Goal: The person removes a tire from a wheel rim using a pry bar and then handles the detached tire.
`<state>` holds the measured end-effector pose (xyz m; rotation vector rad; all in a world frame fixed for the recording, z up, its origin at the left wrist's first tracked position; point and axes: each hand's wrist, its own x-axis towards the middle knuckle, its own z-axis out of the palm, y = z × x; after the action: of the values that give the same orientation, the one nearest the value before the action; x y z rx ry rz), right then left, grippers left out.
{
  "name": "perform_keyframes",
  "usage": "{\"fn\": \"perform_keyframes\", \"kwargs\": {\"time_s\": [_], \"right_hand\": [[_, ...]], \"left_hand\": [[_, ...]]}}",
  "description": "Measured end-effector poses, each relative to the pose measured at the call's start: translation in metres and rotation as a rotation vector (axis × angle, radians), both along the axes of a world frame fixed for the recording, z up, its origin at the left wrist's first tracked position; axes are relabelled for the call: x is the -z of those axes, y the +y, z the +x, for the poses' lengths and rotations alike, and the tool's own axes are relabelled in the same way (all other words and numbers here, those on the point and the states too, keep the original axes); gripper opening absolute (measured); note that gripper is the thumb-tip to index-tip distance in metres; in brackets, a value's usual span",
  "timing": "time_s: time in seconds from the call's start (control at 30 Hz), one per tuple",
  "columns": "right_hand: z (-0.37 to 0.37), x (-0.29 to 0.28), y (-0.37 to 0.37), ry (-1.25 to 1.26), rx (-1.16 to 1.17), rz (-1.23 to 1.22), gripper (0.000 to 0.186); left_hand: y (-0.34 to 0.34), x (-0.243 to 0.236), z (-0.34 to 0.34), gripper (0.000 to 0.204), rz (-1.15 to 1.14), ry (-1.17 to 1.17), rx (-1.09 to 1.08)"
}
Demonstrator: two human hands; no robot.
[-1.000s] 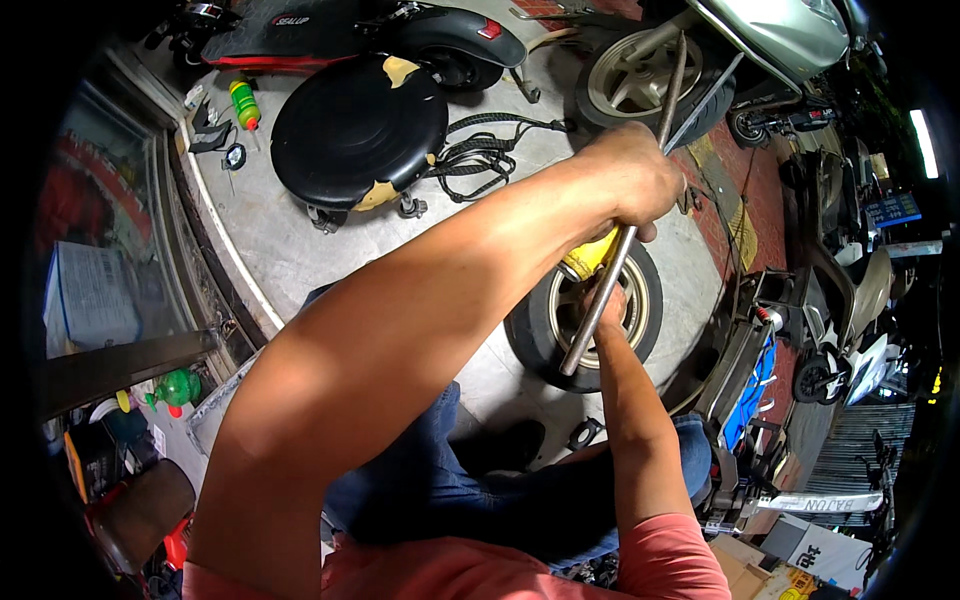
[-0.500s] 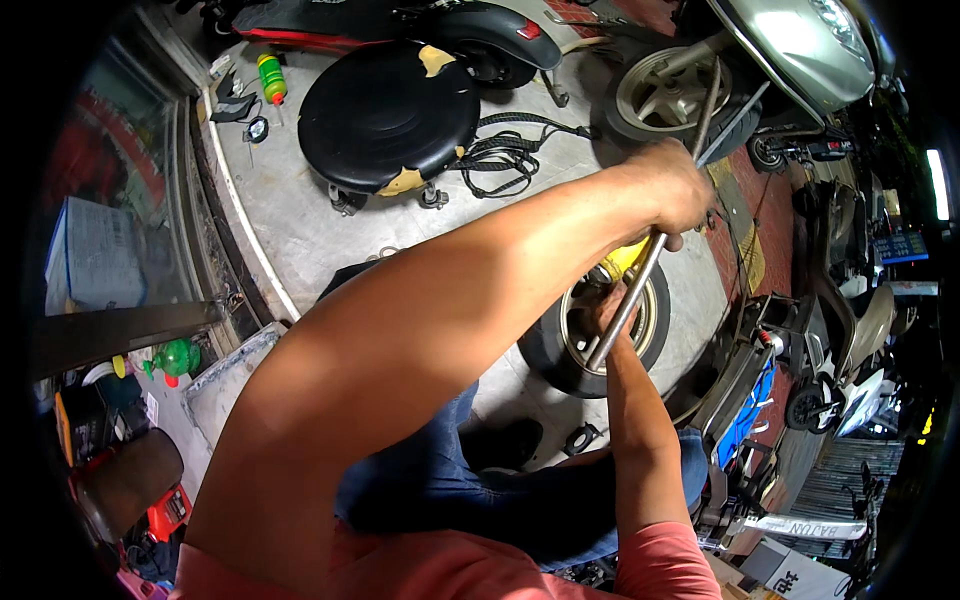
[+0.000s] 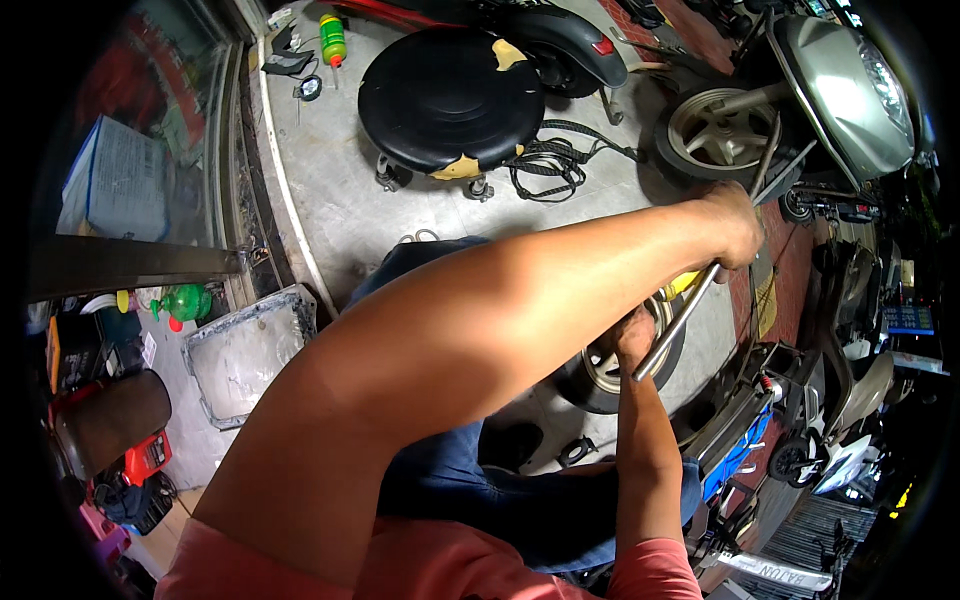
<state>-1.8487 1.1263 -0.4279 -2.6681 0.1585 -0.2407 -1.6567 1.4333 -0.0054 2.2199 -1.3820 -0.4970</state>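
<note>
1. Metal is slanting across the loose wheel (image 3: 592, 394): a long rod (image 3: 684, 322) is passing through the left hand (image 3: 735, 228), its lower end lying just beside the right wrist in the view.
2. Fingers of the left hand are wrapping around the rod, mostly turned away from the camera.
3. The right hand (image 3: 633, 340) is sitting over the wheel, which is lying flat on the floor (image 3: 520, 225); whether its fingers are pinching anything, I cannot tell.
4. A yellow object (image 3: 681, 285) is showing partly beneath the left forearm.
5. Beyond, a black round stool (image 3: 450, 100) is standing near a coiled strap (image 3: 548, 168).
</note>
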Motion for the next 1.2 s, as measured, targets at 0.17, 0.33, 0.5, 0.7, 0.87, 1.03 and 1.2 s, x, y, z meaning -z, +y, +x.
{"fn": "perform_keyframes", "kwargs": {"time_s": [0.17,0.33,0.5,0.7,0.87,1.03,1.2], "right_hand": [[0.006,0.023,-0.029,0.115,-0.184,-0.119,0.035],[0.019,0.0,0.025,0.191,-0.192,-0.441,0.035],[0.015,-0.029,0.031,0.274,-0.123,-0.463,0.041],[0.016,-0.06,0.064,0.296,-0.065,-0.313,0.055],[0.013,-0.067,0.062,0.309,-0.063,-0.322,0.06],[0.014,-0.074,0.069,0.295,-0.047,-0.181,0.066],[0.015,-0.076,0.071,0.283,-0.047,-0.131,0.067]], "left_hand": [[0.003,-0.001,0.001,0.022,-0.012,0.084,-0.067],[0.005,0.016,0.007,0.02,0.003,0.146,-0.125],[0.002,0.009,0.004,0.022,-0.036,0.207,-0.133],[-0.004,0.012,0.005,0.03,0.014,0.085,-0.12],[-0.007,0.006,0.004,0.032,0.046,-0.033,-0.056],[-0.006,0.008,0.003,0.034,0.045,-0.006,-0.085],[-0.006,0.009,0.005,0.032,0.026,0.016,-0.08]]}}
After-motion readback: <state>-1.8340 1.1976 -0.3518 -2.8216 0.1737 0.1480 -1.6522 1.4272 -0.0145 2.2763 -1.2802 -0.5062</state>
